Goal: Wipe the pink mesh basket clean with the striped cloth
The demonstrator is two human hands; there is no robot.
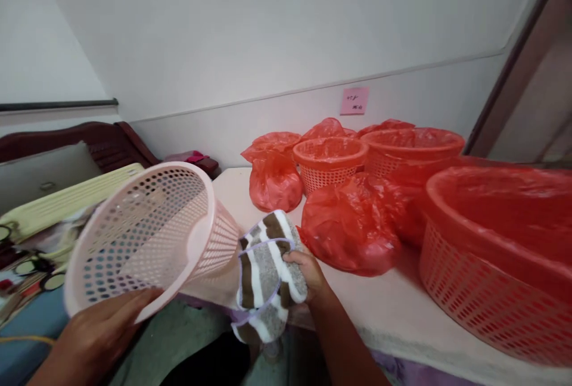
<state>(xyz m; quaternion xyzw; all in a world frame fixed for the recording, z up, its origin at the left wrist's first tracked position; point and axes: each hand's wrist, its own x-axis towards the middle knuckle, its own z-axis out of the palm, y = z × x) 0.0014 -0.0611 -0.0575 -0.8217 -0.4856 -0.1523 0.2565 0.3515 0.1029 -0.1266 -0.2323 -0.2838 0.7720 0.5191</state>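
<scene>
A pale pink plastic basket [217, 231] with a perforated wall is tilted on its side at the left, its opening facing me. My left hand [105, 320] grips its near rim, thumb along the edge. Folded striped cloth [268, 273] in grey, white and brown, with a purple border, hangs in front of the table beside the basket. My right hand [308, 270] is closed on the cloth's right side, thumb on top. The basket's visible inside shows only its bare wall and bottom.
On the white-covered table [384, 314] stand a red-lined basket [330, 159], another lined basket [411, 142] and a large one [491, 290] at right. Tied red bags [348, 225] lie among them. A pink note [354, 101] is on the wall. Cluttered furniture is at left.
</scene>
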